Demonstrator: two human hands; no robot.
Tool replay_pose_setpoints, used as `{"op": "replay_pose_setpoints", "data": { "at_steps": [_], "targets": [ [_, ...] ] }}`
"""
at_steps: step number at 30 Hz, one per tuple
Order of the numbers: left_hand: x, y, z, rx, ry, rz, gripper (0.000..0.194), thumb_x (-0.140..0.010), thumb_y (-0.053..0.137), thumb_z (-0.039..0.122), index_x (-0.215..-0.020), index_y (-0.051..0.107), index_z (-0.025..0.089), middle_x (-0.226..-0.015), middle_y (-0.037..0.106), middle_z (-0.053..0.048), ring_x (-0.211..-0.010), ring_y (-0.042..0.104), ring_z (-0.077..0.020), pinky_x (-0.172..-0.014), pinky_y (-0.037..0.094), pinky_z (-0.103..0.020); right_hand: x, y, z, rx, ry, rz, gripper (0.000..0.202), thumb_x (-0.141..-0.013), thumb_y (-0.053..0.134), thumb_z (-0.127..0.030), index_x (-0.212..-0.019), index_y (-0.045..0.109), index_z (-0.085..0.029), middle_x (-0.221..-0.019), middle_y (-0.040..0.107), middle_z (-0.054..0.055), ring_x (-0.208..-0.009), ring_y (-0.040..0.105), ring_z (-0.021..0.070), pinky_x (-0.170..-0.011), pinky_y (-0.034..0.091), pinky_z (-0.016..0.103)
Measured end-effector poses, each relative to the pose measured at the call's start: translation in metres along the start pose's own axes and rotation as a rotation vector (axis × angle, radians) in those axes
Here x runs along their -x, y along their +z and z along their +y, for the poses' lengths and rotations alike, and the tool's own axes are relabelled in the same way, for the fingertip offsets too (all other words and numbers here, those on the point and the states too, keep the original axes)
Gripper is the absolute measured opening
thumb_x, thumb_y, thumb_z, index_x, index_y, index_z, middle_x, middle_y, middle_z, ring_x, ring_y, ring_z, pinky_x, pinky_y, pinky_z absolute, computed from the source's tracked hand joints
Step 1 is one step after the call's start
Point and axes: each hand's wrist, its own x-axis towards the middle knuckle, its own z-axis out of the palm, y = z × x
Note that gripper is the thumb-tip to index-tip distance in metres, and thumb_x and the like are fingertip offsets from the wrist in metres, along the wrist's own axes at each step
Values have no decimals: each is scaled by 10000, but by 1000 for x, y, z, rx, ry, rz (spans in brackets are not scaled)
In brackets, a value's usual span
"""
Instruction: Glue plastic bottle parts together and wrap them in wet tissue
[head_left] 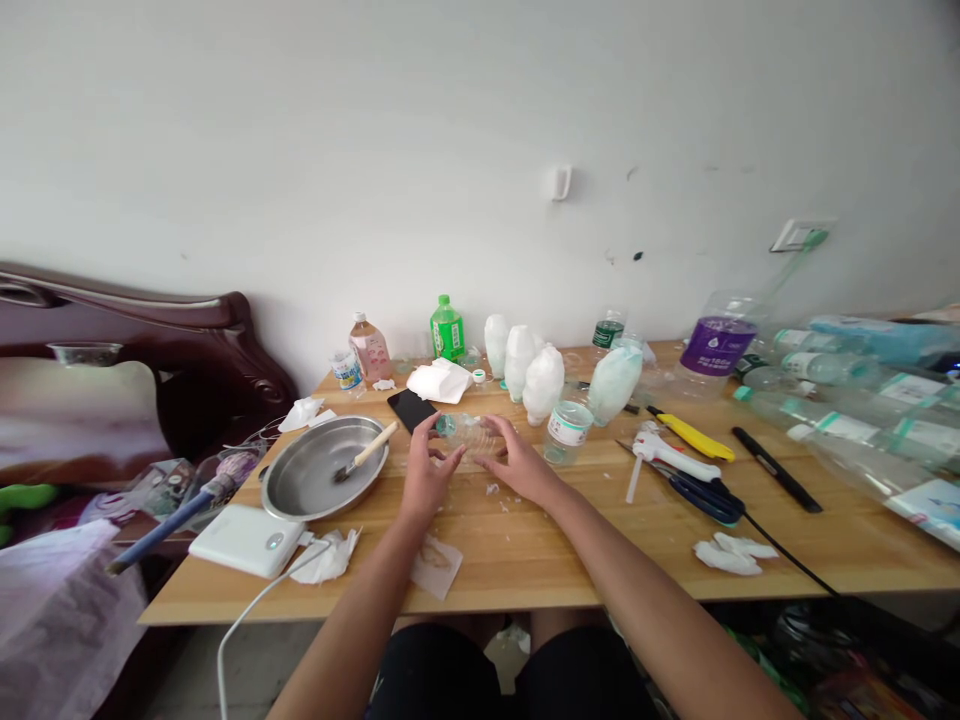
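Between my two hands a clear plastic bottle piece (pixel 471 434) lies sideways, just above or on the wooden table. My left hand (pixel 431 465) curls its fingers and thumb round the left end, where a greenish part shows. The other end is gripped by my right hand (pixel 516 460), thumb low and fingers over the top. Beyond my right hand stands a cut bottle piece (pixel 568 432) with a green-and-white label. Several bottle shapes covered in white paper, one of them a white-coated bottle (pixel 544 384), stand behind it. A black phone (pixel 411 409) lies beyond my left hand.
At left are a metal bowl (pixel 289 478) with a wooden-handled brush (pixel 367 450) and a white power bank (pixel 244 541). At right lie a glue gun (pixel 675 455), scissors (pixel 694 492), a yellow cutter (pixel 694 436) and several empty bottles (pixel 840 425). Tissue paper (pixel 440 381) sits behind.
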Motion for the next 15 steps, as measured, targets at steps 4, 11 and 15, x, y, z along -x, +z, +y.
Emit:
{"op": "replay_pose_setpoints", "data": {
  "at_steps": [4,11,15],
  "targets": [
    [0,-1,1,-36,59,-13,589,-839,731,321,-1378,501,254,-1415,552,-129,-1239,561,-277,-916,516,-387,1,-2,0,29,7,-57,627,-888,698,-441,-1432,435,-273,-1446,553,132,-1343,529,273,-1032,489,463],
    [0,-3,1,-63,113,-7,586,-904,664,346,-1435,438,241,-1466,515,-146,-1335,515,-282,-1080,424,-465,-1,-4,-4,81,-21,-37,562,-873,710,-439,-1362,523,-234,-1389,566,146,-1323,500,295,-1054,461,497],
    [-1,-3,2,-75,114,-5,498,-944,606,366,-1401,459,231,-1430,535,-153,-1308,536,-276,-1043,453,-450,-1,-3,-3,97,-39,9,533,-866,714,-434,-1329,540,-235,-1323,606,135,-1261,547,285,-1013,495,478]
  ]
}}
